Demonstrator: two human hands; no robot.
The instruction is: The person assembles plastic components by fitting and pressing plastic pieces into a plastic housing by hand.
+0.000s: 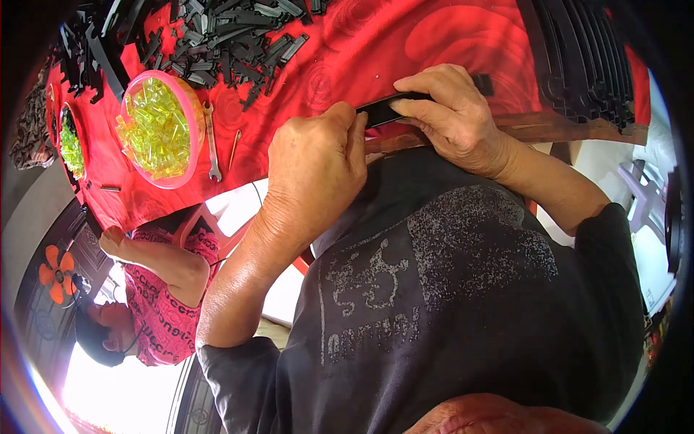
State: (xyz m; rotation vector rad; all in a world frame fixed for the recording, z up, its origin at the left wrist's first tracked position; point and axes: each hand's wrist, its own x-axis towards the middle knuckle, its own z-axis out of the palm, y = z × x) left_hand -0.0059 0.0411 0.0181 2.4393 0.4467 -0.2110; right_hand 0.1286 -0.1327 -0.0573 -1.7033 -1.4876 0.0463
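Observation:
A black plastic strip (379, 113) spans the gap between my two hands, held over the near edge of the red-covered table. My left hand (316, 154) is closed round its left end, with the thumb along the top. On the other end, my right hand (454, 116) pinches the strip between thumb and fingers. Just beyond my right hand, a small dark piece (483, 85) lies on the cloth. Parts of the strip are hidden by my fingers.
A pink basin (197, 119) holds yellow-green clear plastic pieces, beside a wrench (211, 141) and a thin pointed tool (235, 150). Black plastic parts (231, 43) are heaped at the far left. Long black strips (578, 61) lie at the right. Another person (163, 289) sits at the left.

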